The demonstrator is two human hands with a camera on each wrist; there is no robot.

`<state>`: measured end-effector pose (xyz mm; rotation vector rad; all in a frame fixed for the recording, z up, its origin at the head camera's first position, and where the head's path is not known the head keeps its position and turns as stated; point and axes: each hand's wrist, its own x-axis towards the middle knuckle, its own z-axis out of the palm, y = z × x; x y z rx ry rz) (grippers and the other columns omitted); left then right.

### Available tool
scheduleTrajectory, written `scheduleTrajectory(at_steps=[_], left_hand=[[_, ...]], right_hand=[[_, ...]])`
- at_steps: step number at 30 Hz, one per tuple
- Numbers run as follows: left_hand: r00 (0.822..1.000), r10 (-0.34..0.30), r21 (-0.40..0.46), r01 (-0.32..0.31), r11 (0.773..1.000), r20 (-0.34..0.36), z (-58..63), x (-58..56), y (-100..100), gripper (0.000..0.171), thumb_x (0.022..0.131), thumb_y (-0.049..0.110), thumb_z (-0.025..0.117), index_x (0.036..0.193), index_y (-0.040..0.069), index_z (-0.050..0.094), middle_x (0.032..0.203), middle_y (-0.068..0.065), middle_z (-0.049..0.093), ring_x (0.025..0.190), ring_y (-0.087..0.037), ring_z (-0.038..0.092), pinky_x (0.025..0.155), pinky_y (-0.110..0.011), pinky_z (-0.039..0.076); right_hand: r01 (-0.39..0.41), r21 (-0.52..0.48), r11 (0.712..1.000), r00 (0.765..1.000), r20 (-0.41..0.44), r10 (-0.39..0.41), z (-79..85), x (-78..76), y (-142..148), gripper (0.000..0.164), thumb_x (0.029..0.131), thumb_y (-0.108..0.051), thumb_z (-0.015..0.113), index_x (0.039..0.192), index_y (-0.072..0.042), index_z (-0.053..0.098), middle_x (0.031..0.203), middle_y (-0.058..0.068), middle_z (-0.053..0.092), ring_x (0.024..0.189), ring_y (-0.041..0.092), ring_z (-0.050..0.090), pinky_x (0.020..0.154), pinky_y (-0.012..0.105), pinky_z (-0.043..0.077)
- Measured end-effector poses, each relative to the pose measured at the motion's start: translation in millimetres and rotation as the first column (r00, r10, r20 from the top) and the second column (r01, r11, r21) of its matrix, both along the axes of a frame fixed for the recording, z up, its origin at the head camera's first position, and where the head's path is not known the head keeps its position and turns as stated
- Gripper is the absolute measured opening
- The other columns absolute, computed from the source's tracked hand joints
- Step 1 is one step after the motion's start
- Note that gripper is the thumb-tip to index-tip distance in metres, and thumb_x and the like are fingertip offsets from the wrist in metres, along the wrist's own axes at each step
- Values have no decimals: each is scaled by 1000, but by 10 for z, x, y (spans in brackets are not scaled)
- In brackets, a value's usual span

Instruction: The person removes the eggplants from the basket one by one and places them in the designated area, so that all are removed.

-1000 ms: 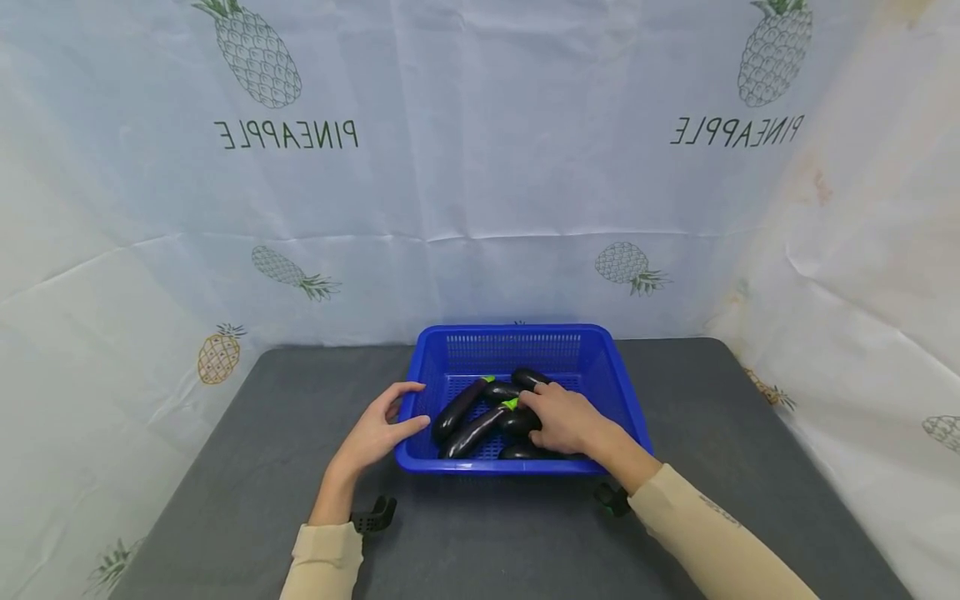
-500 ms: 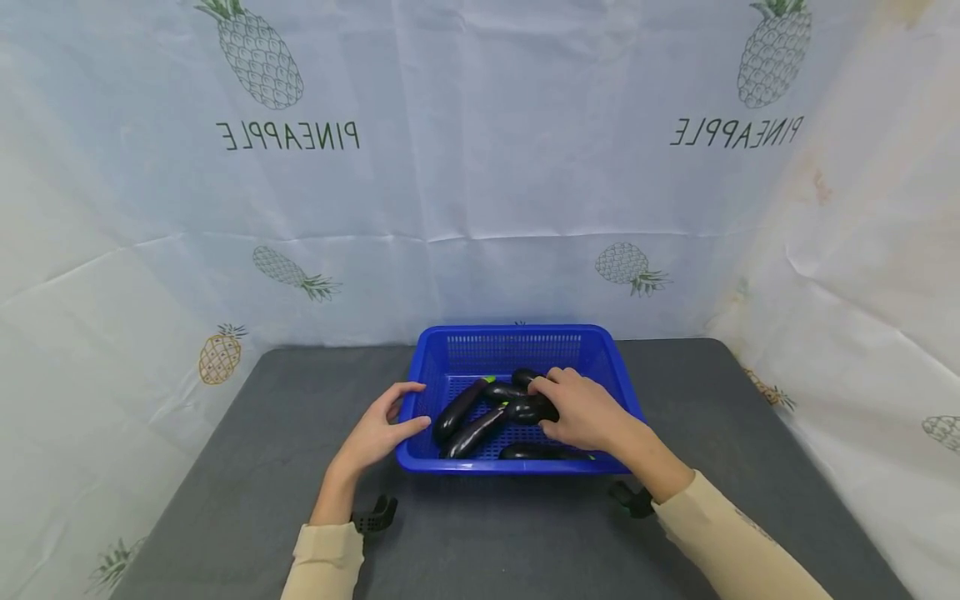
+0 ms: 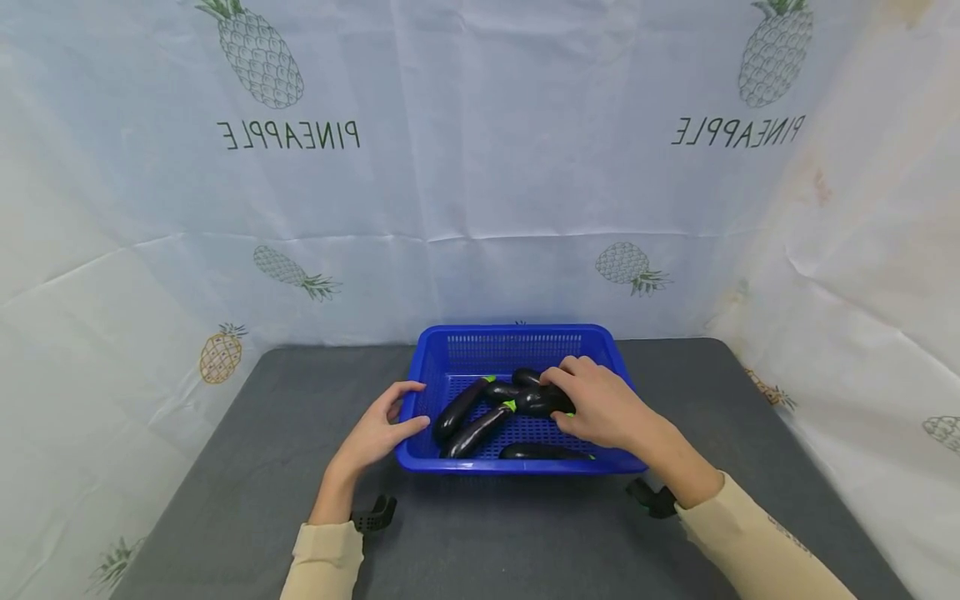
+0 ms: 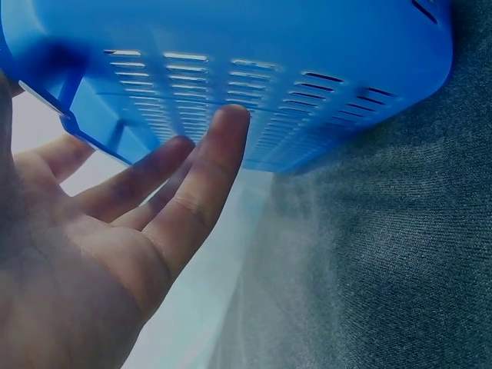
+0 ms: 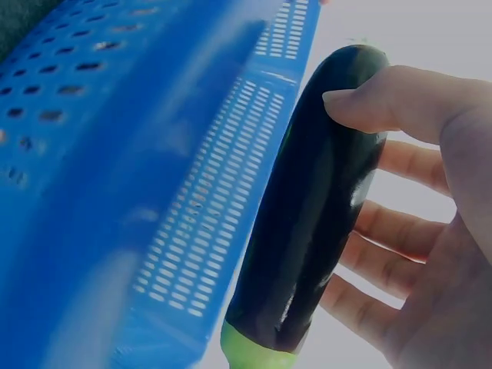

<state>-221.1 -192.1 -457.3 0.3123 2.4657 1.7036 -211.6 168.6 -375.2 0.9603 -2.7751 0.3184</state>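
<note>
My right hand (image 3: 600, 400) grips a dark, glossy eggplant (image 3: 542, 402) above the others in the blue plastic basket. In the right wrist view the thumb lies across this eggplant (image 5: 307, 207), fingers behind it; its green cap points down. My left hand (image 3: 382, 425) holds the basket's (image 3: 517, 467) left rim. In the left wrist view its fingers (image 4: 201, 181) are at the slotted outer wall; the thumb is mostly out of frame. Other eggplants lie around: a left one (image 3: 459, 410), a slanted one (image 3: 477, 432), a front one (image 3: 542, 452), and more behind, partly hidden.
The basket stands on a dark grey table (image 3: 487, 542) near its far edge. A white curtain (image 3: 495, 192) printed with pineapples hangs behind and along both sides. Black wrist straps (image 3: 375, 517) show below both hands.
My right hand has moved rightward and slightly away with the eggplant, lifting it off the pile's right side and uncovering the front eggplant. My left hand and the basket stay put.
</note>
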Motion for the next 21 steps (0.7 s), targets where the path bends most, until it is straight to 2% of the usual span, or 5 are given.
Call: scheduleTrajectory(at_steps=[10,21], left_hand=[[1000,-12,6,11,1000,19,20,7,-9,55,96,17,72,145,13,47,156,-21,37,134,-43,50,98,-56,51],[1000,3,-7,-3,1000,25,1,-7,-7,56,95,20,73,145,15,48,156,-20,38,133,-42,51,96,-55,52]], right_hand=[[-15,4,1000,991,-134,15,88,38,144,41,80,-18,85,117,-13,67,104,5,60,90,24,53,70,39,48],[7,1,1000,983,-185,-6,160,14,373,40,79,-17,86,115,-10,67,103,7,60,89,26,54,72,42,50]])
